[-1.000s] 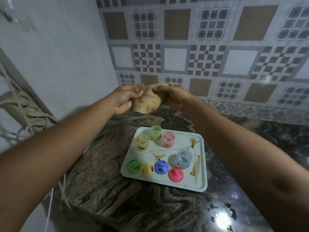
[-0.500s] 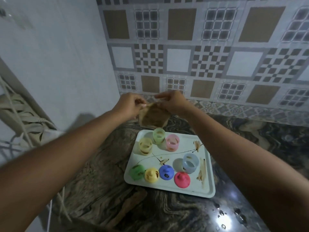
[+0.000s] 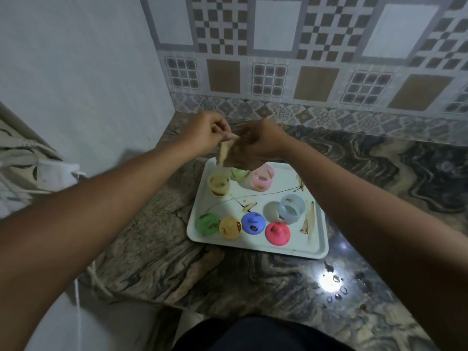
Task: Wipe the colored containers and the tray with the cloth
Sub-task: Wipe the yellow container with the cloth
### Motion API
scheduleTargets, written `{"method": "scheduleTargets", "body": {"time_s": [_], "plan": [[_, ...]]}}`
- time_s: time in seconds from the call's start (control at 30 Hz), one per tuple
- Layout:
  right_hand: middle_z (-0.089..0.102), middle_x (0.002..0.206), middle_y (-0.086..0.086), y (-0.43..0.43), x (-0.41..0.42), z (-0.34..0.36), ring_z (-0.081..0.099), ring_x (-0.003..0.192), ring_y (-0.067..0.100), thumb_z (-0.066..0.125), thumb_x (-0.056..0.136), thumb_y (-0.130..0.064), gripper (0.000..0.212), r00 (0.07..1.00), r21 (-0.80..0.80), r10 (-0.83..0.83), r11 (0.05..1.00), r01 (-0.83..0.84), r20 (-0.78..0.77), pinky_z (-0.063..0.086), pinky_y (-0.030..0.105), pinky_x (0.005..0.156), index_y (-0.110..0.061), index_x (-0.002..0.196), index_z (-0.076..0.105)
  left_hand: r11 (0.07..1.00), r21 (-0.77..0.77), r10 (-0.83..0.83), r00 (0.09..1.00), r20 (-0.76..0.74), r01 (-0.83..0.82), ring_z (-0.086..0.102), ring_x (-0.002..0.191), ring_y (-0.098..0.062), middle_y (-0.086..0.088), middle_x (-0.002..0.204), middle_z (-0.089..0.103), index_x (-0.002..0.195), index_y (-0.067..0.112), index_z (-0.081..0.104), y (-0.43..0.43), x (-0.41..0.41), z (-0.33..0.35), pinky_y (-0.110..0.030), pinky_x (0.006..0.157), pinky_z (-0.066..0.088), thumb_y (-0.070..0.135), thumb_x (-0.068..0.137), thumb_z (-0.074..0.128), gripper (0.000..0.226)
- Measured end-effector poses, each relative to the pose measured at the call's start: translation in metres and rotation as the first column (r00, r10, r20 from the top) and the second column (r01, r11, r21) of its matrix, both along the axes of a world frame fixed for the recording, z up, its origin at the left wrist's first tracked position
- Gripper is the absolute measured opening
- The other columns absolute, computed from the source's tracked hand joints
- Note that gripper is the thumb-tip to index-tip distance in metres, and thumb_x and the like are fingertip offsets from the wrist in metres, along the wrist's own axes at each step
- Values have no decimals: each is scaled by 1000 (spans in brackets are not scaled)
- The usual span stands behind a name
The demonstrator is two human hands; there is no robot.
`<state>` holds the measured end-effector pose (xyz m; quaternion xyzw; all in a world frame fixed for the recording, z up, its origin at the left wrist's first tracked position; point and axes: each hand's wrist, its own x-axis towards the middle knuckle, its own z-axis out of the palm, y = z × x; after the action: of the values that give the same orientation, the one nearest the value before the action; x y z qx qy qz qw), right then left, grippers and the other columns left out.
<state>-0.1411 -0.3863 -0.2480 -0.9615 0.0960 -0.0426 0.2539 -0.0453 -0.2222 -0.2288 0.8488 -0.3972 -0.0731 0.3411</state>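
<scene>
Marbled stone counter [image 3: 202, 279] carries one white tray [image 3: 253, 245], streaked brown. Nearest row, four domed containers: green dome [image 3: 207, 223], yellow dome [image 3: 230, 227], blue dome [image 3: 253, 222], pink dome [image 3: 277, 233]. Behind, one pale blue cup [image 3: 291, 209]. Farther back, three more: yellow cup [image 3: 218, 184], green cup [image 3: 239, 174], pink cup [image 3: 262, 178]. One brown cloth [image 3: 238, 155] hangs above the tray's far edge, overlapping the green cup. Left hand [image 3: 205, 134] pinches its upper corner. Right hand [image 3: 260, 140] apparently bunches the other side in curled fingers, though blur obscures detail. Both forearms extend forward, converging.
</scene>
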Motion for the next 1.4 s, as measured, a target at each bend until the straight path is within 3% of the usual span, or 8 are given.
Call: {"method": "scheduleTargets", "body": {"time_s": [0.17,0.33,0.47,0.83,1.1,1.23,1.3,1.4], "plan": [[67,90,5,-4,-10,-17,64,85,25,65,87,-24,12,996,120,-73,990,79,-51,52,35,74,-16,95,68,997,-57,61,998,32,-59,62,102,-15,-1,112,67,123,10,62,5,11,-20,-30,89,49,26,93,67,34],[68,95,15,1,-24,-33,66,90,32,56,93,-22,23,967,560,-249,793,240,-62,56,44,76,-2,101,65,890,417,-253,960,120,183,60,115,-26,-7,123,67,115,16,71,35,24,-80,-37,98,46,31,87,73,32],[71,89,7,9,-31,-47,71,83,23,71,93,-27,22,944,711,-311,640,291,-107,61,37,69,-6,101,68,819,518,-323,944,65,245,49,128,-29,-11,140,53,114,17,73,46,20,-110,-40,105,42,33,88,72,30],[74,98,18,14,-48,-51,73,93,32,52,104,-32,32,904,797,-405,498,343,-136,60,56,82,-8,96,71,927,323,-224,973,65,192,50,129,-23,-3,136,59,100,18,78,48,16,-91,-43,109,40,25,89,72,15],[58,75,13,46,-74,-25,53,67,17,45,107,-20,29,905,711,-342,700,67,252,45,34,58,-1,100,66,977,81,-186,973,-137,199,63,91,8,18,93,71,102,24,77,28,-6,18,-17,80,49,25,88,73,15],[72,117,2,58,-79,-22,69,110,13,74,91,-26,57,905,678,-210,727,-108,370,59,37,88,-12,141,53,985,-38,-173,981,-87,170,69,85,2,15,90,74,98,26,78,19,-17,49,-21,81,54,28,86,75,13],[75,111,-1,62,-80,-20,73,102,13,87,77,-19,66,876,657,-265,750,-75,403,60,34,84,-13,136,57,985,-91,-153,984,-95,144,70,86,2,14,91,76,98,28,78,19,-19,58,-26,83,57,35,84,75,16],[77,88,6,65,-82,-10,74,78,19,86,75,-3,39,780,684,-400,728,-49,482,59,25,67,-8,111,70,978,-142,-177,970,-165,154,72,91,-5,10,101,76,106,25,77,22,-23,69,-37,83,61,35,86,71,23]]}}
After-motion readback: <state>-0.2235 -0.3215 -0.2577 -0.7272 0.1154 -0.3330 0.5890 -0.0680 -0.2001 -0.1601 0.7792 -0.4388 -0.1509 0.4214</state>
